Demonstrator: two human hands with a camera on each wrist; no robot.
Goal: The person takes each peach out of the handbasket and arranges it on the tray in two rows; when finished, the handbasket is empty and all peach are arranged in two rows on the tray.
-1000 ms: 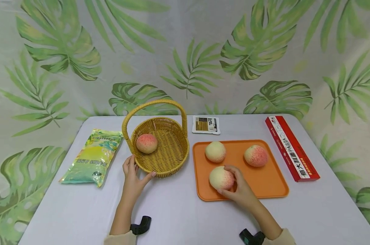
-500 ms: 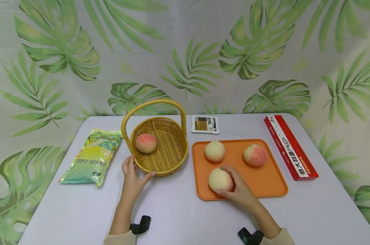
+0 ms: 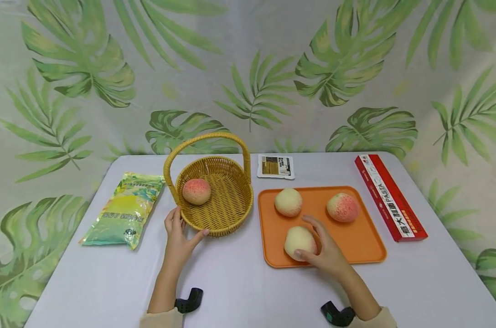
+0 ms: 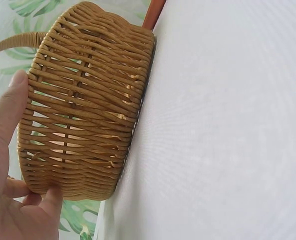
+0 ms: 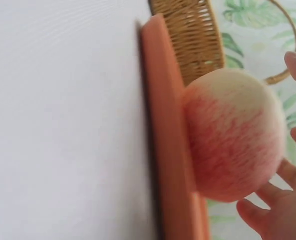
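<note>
In the head view, my left hand [image 3: 180,239] holds the near left side of a woven basket [image 3: 231,218], its thumb and fingers spread along the rim. The left wrist view has the thumb at the basket's [image 4: 83,110] rim and the fingers curled against its side. A pink peach [image 3: 196,191] lies inside the basket. My right hand [image 3: 328,250] is around a pale peach [image 3: 298,242] on the orange tray [image 3: 367,241], fingers spread. In the right wrist view, the thumb stands off this peach [image 5: 232,135] and fingertips are close to its underside.
Two more peaches, one pale [image 3: 288,202] and one pink [image 3: 343,207], sit farther back on the tray. A red pasta box [image 3: 391,198] lies right of it. Behind is a small white packet [image 3: 276,166]; a green-yellow bag [image 3: 125,212] lies left of the basket.
My right hand's fingers have spread away from the pale peach, which has shifted slightly right and toward me on the tray. My left hand and the basket have stayed put.
</note>
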